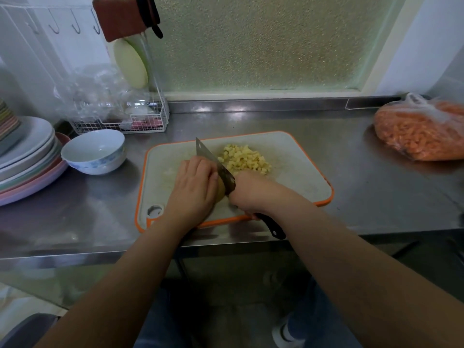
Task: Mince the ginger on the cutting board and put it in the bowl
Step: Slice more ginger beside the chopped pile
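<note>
One ginger piece (pixel 221 190), mostly hidden by left hand (pixel 194 183)

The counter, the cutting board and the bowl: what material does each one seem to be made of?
The counter looks like brushed stainless steel: grey, with soft blurred reflections. The cutting board seems to be plastic, a matte pale grey face with an orange rim, perhaps rubbery. The bowl looks like glazed ceramic or porcelain: glossy white with a blue pattern outside, though melamine cannot be ruled out.
</note>
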Action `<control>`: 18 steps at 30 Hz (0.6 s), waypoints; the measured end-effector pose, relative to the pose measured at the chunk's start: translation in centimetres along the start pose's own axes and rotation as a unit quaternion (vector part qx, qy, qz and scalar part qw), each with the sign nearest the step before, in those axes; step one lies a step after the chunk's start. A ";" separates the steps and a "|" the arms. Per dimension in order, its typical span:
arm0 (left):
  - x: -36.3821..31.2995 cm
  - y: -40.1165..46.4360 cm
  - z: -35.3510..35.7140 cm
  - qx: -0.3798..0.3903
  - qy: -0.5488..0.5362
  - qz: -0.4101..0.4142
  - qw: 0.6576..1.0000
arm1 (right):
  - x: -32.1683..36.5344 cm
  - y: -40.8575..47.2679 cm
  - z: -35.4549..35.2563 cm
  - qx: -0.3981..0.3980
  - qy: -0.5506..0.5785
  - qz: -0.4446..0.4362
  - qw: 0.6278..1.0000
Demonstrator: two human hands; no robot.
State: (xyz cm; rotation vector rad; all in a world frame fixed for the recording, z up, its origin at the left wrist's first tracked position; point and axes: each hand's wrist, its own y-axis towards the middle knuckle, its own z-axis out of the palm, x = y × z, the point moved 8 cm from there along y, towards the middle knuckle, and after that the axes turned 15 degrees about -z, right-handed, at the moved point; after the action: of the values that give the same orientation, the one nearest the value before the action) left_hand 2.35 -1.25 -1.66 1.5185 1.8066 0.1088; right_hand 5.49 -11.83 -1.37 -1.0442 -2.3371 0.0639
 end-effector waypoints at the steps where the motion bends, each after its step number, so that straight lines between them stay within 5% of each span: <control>1: 0.0 0.0 -0.2 -0.002 -0.012 -0.006 1.000 | 0.2 -0.2 0.0 -0.007 0.005 -0.007 1.000; 10: -0.2 -0.4 -1.0 -0.010 0.009 -0.003 1.000 | -0.5 -1.7 -2.7 -0.095 0.086 -0.024 0.991; 18: -0.3 -0.1 -0.4 0.004 0.031 0.015 0.999 | 0.7 -3.0 -3.7 -0.093 0.042 -0.033 0.994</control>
State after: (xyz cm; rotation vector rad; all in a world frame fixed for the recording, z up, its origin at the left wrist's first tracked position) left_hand 2.05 -1.42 -1.30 1.5635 1.8344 0.1658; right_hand 5.03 -14.05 2.82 -1.0353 -2.3330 -0.2220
